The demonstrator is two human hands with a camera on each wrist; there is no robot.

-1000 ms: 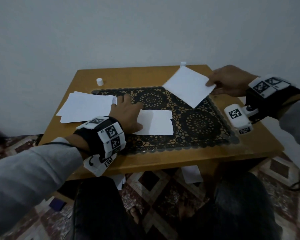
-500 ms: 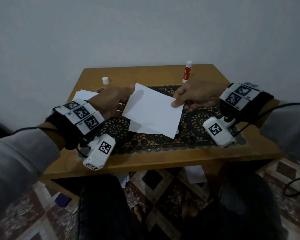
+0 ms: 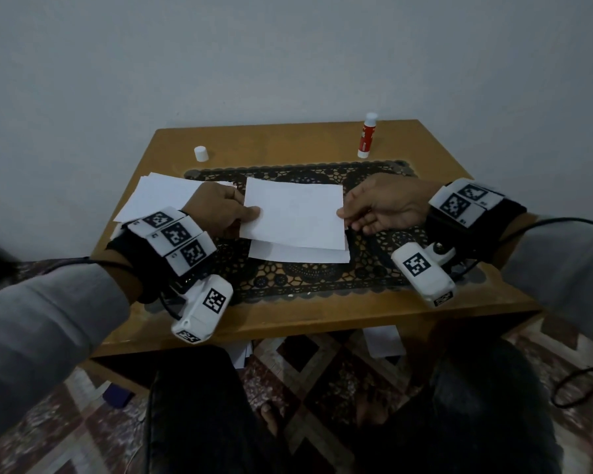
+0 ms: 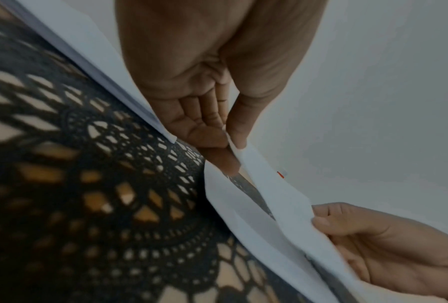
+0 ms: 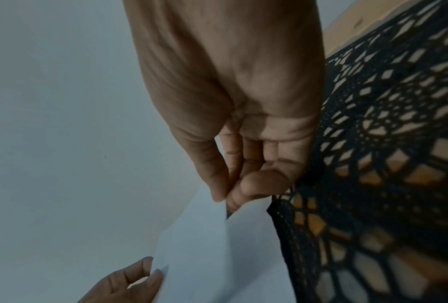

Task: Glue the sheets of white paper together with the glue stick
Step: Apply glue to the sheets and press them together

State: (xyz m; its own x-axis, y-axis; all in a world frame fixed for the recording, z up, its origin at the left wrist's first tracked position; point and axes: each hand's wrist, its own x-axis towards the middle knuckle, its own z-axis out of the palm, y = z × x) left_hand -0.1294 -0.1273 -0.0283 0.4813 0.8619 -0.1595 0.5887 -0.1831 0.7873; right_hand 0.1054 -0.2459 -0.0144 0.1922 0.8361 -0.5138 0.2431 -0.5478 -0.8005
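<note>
A white sheet (image 3: 295, 213) hangs level just above a second white sheet (image 3: 298, 256) that lies on the black lace mat (image 3: 322, 278). My left hand (image 3: 254, 213) pinches the upper sheet's left edge between thumb and fingers; the left wrist view shows this pinch (image 4: 233, 149) on the sheet (image 4: 277, 184). My right hand (image 3: 341, 214) pinches the right edge, as the right wrist view shows (image 5: 225, 198). The red-and-white glue stick (image 3: 367, 135) stands upright and uncapped at the back right of the table. Its white cap (image 3: 201, 153) stands at the back left.
A loose stack of white sheets (image 3: 158, 196) lies at the left of the wooden table (image 3: 322, 316), partly under my left hand. The table stands against a plain wall. More paper lies on the patterned floor under the table (image 3: 384, 340).
My right hand brought the upper sheet from the back right to the middle. My left hand left the lower sheet and took the upper sheet's left edge. The sheet now sits square over the lower one.
</note>
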